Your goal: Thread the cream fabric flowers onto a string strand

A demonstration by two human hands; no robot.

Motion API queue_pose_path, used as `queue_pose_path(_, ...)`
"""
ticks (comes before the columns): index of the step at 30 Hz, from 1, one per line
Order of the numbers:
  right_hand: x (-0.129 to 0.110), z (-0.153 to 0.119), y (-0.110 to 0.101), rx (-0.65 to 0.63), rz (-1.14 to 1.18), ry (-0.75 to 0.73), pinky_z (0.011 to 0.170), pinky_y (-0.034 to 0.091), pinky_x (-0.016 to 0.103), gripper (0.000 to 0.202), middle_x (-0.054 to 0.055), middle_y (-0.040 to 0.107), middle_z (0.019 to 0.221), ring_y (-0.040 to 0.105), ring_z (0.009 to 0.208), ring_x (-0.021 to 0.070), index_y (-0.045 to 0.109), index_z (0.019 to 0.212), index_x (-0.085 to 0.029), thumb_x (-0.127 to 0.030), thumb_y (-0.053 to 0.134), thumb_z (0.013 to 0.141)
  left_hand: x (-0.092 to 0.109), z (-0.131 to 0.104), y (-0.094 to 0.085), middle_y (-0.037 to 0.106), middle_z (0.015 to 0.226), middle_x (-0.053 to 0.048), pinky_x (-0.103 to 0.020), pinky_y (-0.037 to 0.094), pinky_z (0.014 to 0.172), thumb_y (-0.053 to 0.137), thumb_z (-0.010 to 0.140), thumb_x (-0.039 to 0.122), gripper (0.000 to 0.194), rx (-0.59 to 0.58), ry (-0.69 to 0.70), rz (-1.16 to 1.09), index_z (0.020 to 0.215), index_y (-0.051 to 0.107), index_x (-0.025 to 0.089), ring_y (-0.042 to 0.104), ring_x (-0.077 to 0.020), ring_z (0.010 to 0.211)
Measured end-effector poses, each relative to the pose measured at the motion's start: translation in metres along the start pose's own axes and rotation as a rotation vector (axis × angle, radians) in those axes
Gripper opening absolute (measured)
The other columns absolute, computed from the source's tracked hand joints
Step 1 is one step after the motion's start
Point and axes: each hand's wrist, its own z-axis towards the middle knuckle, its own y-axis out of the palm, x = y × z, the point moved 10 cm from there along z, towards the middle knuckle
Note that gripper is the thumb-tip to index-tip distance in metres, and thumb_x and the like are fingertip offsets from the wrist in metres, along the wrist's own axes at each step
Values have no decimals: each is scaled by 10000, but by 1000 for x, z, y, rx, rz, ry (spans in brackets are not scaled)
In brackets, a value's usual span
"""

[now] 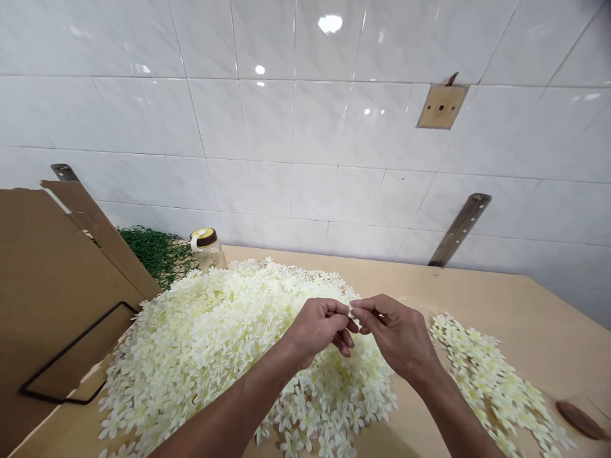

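Observation:
Above the right part of a large heap of pale yellow-white artificial flowers (219, 331), my two hands meet fingertip to fingertip. My left hand (324, 327) is closed in a pinch, its lower fingers loosely curled. My right hand (398, 331) pinches at the same spot with thumb and forefinger. Between the fingertips a tiny whitish bit shows, too small to name. Loose single flowers lie just below the hands at the heap's front edge. A second, smaller spread of the same flowers (496, 375) lies to the right of my right forearm.
Behind the heap stands a clear bottle (210, 254) with a brown and yellow lid, beside green netting (155, 251). At left are a cardboard panel (62, 273) and a black wire frame (71, 356). Metal brackets (461, 229) rise against the tiled wall. A dark oval (580, 420) marks the table's right.

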Motion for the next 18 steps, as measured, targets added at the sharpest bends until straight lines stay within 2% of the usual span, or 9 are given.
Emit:
queue_pose_path(4,-7,-1,-4,62,-118,-73,638,557,301,231,39,741,845,691,680,186,738,888,-246,-368,547,932,0,-1,4,678,795,-109,-266,517,469,596,674,156,141,-11,-2,2,767,690,107,602,-129,518)
queue_pose_path(8,-9,-1,-1,46,-101,-89,658,561,294,268,39,740,883,702,695,176,728,956,-236,-341,481,969,2,0,-3,680,807,-112,-279,522,472,600,683,138,132,47,-15,-28,793,666,109,594,-130,514)
queue_pose_path(12,-14,-2,-1,44,-88,-126,692,550,308,214,44,722,941,692,779,187,725,987,-247,-316,527,945,5,1,-7,675,847,-119,-272,522,487,586,721,146,129,42,8,-33,806,671,98,596,-122,525)
queue_pose_path(14,-10,-1,-2,50,-65,-84,687,549,310,178,41,712,927,678,768,184,701,1021,-245,-318,582,911,6,1,-8,669,853,-114,-270,522,488,586,739,155,143,47,19,-42,834,674,96,598,-123,533)
queue_pose_path(18,4,0,0,19,24,63,684,561,308,253,23,697,843,666,726,175,638,1045,-223,-390,659,855,10,0,-9,656,817,-102,-262,519,489,624,785,228,163,66,54,-34,860,672,91,585,-119,538)
